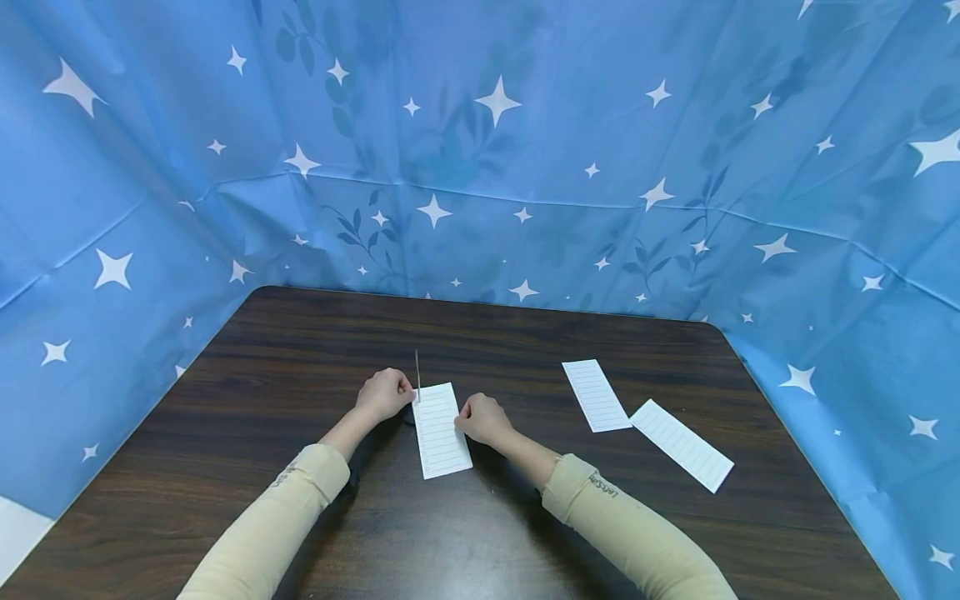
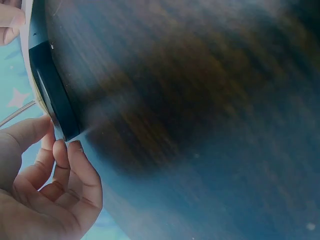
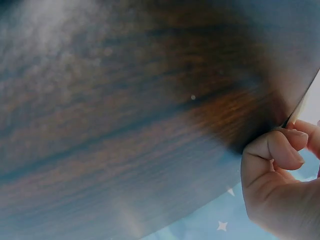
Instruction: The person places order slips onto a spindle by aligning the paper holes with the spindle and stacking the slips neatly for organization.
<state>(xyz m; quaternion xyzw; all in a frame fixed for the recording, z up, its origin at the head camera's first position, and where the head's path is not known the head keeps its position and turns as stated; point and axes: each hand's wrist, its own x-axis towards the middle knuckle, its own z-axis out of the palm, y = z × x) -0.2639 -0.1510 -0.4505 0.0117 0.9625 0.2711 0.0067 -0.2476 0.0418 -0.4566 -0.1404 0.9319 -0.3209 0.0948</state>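
In the head view a lined white paper slip [image 1: 444,437] lies between both hands. A thin upright metal spike [image 1: 417,371] stands at its upper left corner; whether it pierces the slip I cannot tell. Under the paper, the left wrist view has a thick black base [image 2: 54,92]. My left hand [image 1: 385,393] pinches the slip's upper left edge, thumb on top and curled fingers below, close beside the base. On the opposite edge, my right hand [image 1: 483,418] pinches the slip between thumb and fingers. The right wrist view has only a sliver of the paper [image 3: 311,97].
Two more lined slips, one upper [image 1: 597,396] and one lower [image 1: 682,446], lie at the right, nearly touching at their corners. The dark wooden table [image 1: 225,442] reaches back to a blue star-patterned curtain [image 1: 480,150].
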